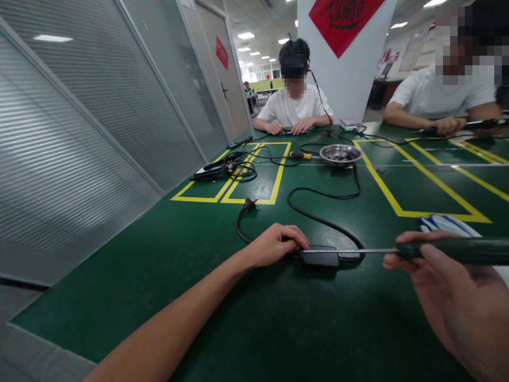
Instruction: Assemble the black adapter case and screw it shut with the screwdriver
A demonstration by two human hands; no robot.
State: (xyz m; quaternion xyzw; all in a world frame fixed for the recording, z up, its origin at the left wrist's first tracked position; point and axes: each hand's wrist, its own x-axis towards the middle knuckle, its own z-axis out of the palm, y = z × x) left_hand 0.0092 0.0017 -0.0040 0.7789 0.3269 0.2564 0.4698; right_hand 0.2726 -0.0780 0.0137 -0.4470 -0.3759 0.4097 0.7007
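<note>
A black power adapter (320, 258) lies on the green table in front of me. The fingers of my left hand (276, 245) are curled closed at its left end, where the thumb tip is partly hidden. In my right hand (457, 286) is a screwdriver (457, 250) with a dark handle, held level between thumb and fingers. Its long thin shaft points left and reaches across the adapter towards my left fingertips; whether the tip touches the adapter I cannot tell. From the adapter runs a black cord ending in a plug (250, 203).
A metal bowl (341, 155) with small dark things stands further back, beside a yellow-handled screwdriver (301, 155). Coiled black cables (238, 167) lie at the left. Blue-and-white gloves (449, 225) are behind my right hand. Two people sit across the table, their hands on objects.
</note>
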